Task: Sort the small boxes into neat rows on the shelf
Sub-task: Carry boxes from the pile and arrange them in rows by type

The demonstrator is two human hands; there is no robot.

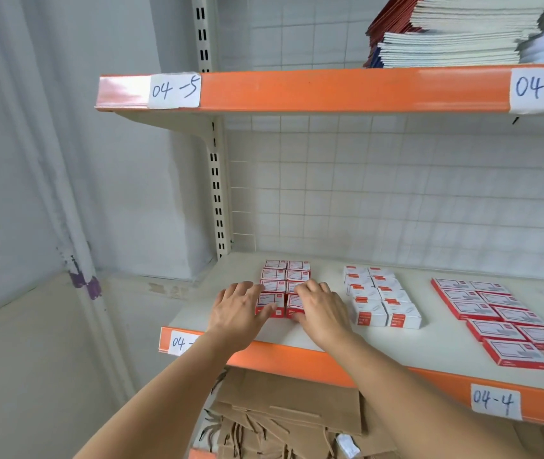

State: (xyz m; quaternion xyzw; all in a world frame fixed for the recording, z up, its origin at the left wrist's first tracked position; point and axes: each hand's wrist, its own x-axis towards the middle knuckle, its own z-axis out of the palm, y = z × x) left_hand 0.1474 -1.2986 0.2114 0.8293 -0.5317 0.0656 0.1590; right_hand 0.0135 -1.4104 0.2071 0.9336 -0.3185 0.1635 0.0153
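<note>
Left hand: left hand (241,308) lies on the left flank of the red boxes (284,279), fingers fairly straight and spread, thumb against the front-left box. Pressing, not wrapped round anything.
Right hand: right hand (318,308) covers the front-right box of the same block, fingers bent down over its top; whether they pinch it or only press on it, cannot tell.
Red boxes: two columns side by side, boxes touching, on the shelf board (297,334) near its left end, at about 11 o'clock from the frame centre's lower half. Front pair partly hidden under the hands.
White boxes: white boxes (380,298) at 3 o'clock of the red block, near but apart; also two columns, touching.
Flat red packs: flat red packs (499,318) further toward 3 o'clock, well apart from the hands; two loose columns, the front ones skewed.
Shelf labels: paper label (495,401) reading "04-4" on the orange front edge; label (175,90) reading "04-5" on the upper shelf (330,91).
Above: stack of notebooks (456,34) on the upper shelf, at 1 o'clock.
Below: brown paper bags (284,415) under the shelf board, at 6 o'clock.
</note>
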